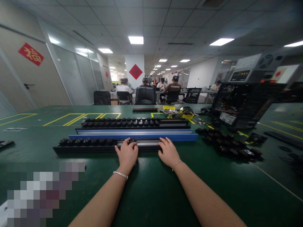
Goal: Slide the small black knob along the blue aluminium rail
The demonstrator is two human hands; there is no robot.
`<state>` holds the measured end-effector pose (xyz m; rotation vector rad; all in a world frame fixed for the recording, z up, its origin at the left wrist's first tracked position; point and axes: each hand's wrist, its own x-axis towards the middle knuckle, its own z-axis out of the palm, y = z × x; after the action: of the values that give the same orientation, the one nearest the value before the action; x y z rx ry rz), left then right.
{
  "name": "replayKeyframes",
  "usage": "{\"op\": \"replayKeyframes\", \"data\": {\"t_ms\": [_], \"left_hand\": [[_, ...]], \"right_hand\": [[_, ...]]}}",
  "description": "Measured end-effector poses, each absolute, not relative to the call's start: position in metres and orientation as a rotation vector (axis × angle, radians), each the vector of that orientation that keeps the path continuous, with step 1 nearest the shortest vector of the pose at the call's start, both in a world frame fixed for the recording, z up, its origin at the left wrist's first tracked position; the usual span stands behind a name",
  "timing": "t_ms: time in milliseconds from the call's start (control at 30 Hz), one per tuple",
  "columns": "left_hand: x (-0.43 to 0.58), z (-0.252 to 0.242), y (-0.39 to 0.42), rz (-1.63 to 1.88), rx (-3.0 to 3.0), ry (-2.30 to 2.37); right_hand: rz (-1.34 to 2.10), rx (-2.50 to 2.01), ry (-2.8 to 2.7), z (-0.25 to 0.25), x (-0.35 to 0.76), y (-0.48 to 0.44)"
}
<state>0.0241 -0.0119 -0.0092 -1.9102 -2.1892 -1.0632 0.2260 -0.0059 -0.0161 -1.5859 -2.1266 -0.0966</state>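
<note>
Left hand (127, 153) pinches a black knob (132, 140) on the near rail (94, 148); right hand (168, 152), at its three o'clock, lies open-fingered on that rail. Pressing down firmly there should steady it.

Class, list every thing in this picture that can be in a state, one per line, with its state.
left hand: fingers curled around a black part on the near rail.
right hand: open, fingers resting on the near rail.
near rail: flat on the table; left stretch filled with parts, right stretch bare.
blue rail: lying flat.
far rail: flat, mostly filled with parts.
loose parts: heaped on the table's right side.
</note>
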Motion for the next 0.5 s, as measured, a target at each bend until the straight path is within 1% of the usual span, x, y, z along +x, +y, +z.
{"op": "replayKeyframes", "data": {"t_ms": [500], "left_hand": [[0.026,-0.0063,-0.014,-1.066,-1.956,-2.185]], "right_hand": [[-0.097,-1.579,-2.136,-0.0167,0.2265,-0.0051]]}}
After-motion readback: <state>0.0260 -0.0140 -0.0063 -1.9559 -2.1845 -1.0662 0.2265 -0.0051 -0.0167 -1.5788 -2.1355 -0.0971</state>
